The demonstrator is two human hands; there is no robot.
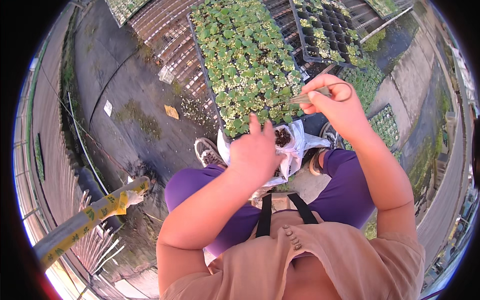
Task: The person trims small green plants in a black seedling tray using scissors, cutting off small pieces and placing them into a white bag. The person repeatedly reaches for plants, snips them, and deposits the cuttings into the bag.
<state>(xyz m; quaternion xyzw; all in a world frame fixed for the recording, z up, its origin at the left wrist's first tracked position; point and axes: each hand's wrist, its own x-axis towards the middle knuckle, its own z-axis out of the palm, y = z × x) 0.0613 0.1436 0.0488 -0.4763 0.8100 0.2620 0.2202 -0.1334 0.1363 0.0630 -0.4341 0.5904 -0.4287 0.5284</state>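
A seedling tray (243,71) crowded with small green plants lies in front of me. My left hand (253,150) is over its near edge, a little blurred. Two of its fingers point apart at the seedlings, and nothing shows in its grip. In my right hand (333,95) is a small metal tool (310,96) with a looped handle, like snips or tweezers. Its narrow tip points left over the tray's near right part. Whether the tip touches a plant, I cannot tell. Below the tray's near edge, a white plastic bag (296,153) holds dark soil (282,137).
A second cell tray (326,30), partly filled with seedlings, sits at the upper right on the slatted rack (165,33). More seedlings (384,125) stand by my right foot. A pole (90,217) wrapped in yellow tape juts in at lower left. Dark ground sheet (112,71) spreads leftward.
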